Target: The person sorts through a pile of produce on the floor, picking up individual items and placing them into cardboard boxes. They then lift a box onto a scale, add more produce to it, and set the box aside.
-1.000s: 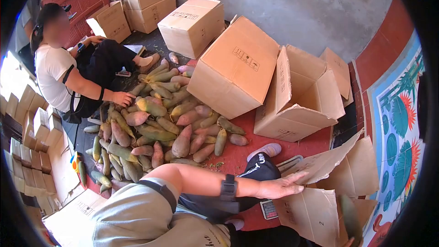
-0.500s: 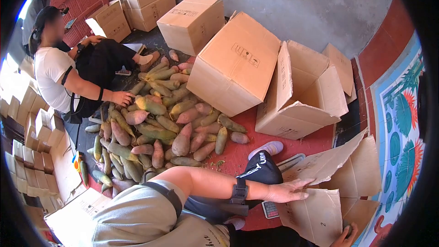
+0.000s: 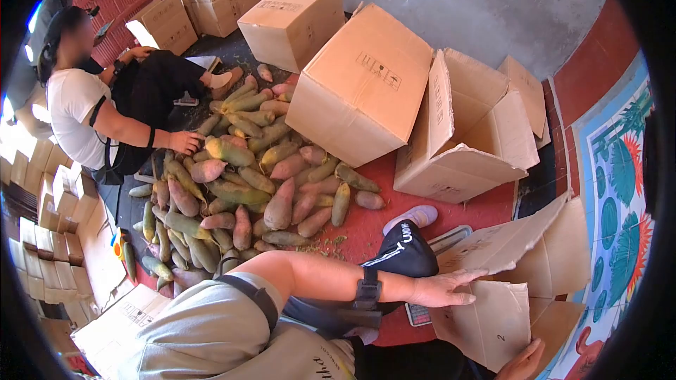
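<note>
Two hands on one cardboard box (image 3: 493, 324), which sits low right on the red floor (image 3: 366, 229), right beside my knee and partly over a weighing scale (image 3: 419, 314). My left hand (image 3: 443, 288) is flat and open, fingers spread, palm pressing on a box flap (image 3: 493, 246), not gripping anything. My right hand (image 3: 522, 364) is barely in frame, at the box's bottom edge, so I can't tell if it's gripping. Across the floor there's a big pile of mangoes (image 3: 246, 183), with a seated co-worker's hand (image 3: 186, 142) resting on it. An empty carton (image 3: 465, 141) lies tipped on its side behind.
</note>
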Tool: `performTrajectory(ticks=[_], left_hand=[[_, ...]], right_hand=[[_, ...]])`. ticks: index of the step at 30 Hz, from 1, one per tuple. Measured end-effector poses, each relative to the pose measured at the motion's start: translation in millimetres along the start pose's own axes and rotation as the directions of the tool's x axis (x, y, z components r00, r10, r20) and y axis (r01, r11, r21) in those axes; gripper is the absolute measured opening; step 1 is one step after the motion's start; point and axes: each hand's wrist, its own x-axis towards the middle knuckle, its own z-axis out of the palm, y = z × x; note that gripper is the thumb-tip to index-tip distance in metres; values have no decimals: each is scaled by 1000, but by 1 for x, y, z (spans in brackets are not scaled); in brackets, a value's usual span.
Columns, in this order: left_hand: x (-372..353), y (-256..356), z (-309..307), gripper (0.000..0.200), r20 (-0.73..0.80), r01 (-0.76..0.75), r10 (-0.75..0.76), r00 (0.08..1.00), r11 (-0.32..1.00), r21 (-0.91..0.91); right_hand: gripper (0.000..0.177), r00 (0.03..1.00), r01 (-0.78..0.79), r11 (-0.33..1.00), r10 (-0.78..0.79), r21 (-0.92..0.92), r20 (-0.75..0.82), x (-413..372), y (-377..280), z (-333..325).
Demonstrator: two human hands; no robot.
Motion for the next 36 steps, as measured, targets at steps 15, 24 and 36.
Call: performTrajectory(ticks=[15,24,36], left_hand=[[-13,16,-4,68,-90,-10,-10,996,975,-223],[-61,35,-69,47,-418,-170,70,906,963,-207],[-267,-86,-204,36,-945,773,-228,235,633,40]], right_hand=[[38,959,236,970,-243,-65,-146,0,-14,2],[33,895,270,938,-329,-219,-302,-13,-23,-5],[23,936,332,939,-339,-88,-89,-97,1,21]])
